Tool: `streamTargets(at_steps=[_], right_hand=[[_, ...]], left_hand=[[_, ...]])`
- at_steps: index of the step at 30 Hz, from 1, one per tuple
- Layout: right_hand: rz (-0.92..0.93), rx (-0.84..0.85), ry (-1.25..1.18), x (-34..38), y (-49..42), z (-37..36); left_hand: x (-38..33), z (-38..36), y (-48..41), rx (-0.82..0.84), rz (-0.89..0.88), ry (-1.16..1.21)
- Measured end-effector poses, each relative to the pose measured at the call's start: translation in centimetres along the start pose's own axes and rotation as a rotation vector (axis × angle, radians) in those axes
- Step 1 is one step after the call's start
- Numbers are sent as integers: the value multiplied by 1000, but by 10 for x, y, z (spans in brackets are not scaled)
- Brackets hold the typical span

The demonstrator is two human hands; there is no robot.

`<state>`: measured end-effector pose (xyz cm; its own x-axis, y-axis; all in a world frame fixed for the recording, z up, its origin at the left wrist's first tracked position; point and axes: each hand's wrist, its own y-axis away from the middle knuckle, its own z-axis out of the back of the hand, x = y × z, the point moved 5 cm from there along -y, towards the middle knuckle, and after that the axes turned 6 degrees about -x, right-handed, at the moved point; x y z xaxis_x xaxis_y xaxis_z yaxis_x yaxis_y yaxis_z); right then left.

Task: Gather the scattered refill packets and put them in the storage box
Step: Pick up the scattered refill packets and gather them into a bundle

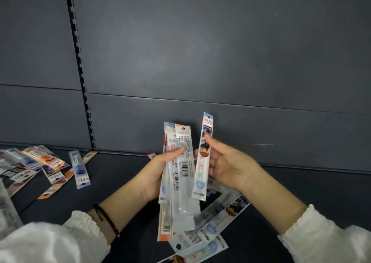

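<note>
My left hand [155, 174] grips a fanned bundle of several long refill packets [181, 174], held upright with barcodes facing me. My right hand [228, 166] pinches a single slim packet [202, 158] between thumb and fingers, just right of the bundle and nearly touching it. More packets [212, 226] lie on the dark shelf under my hands, and another scattered heap [46, 166] lies at the far left. A translucent edge at the lower left [8, 208] may be the storage box; I cannot tell.
The dark shelf surface [112, 174] runs beneath my hands, closed off behind by a grey back panel [200, 62]. A slotted upright [80, 72] runs down the panel at the left. White sleeves cover both my forearms.
</note>
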<state>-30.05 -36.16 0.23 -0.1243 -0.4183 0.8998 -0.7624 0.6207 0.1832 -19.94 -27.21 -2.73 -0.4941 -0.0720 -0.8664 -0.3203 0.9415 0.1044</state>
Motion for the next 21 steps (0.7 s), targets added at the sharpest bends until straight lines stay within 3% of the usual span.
streamTargets(at_steps=[4, 9, 14, 18, 21], right_hand=[[161, -140, 68, -2, -7, -4], [228, -155, 329, -15, -5, -12], [292, -238, 341, 16, -16, 20], [367, -363, 994, 35, -25, 86], [195, -234, 1333, 22, -30, 109]], left_hand=[[-3, 8, -2, -23, -15, -59], [-1, -1, -2, 20, -62, -118], [-5, 14, -2, -70, -77, -130], [-11, 32, -7, -138, -99, 0], [-11, 35, -10, -160, -133, 14]])
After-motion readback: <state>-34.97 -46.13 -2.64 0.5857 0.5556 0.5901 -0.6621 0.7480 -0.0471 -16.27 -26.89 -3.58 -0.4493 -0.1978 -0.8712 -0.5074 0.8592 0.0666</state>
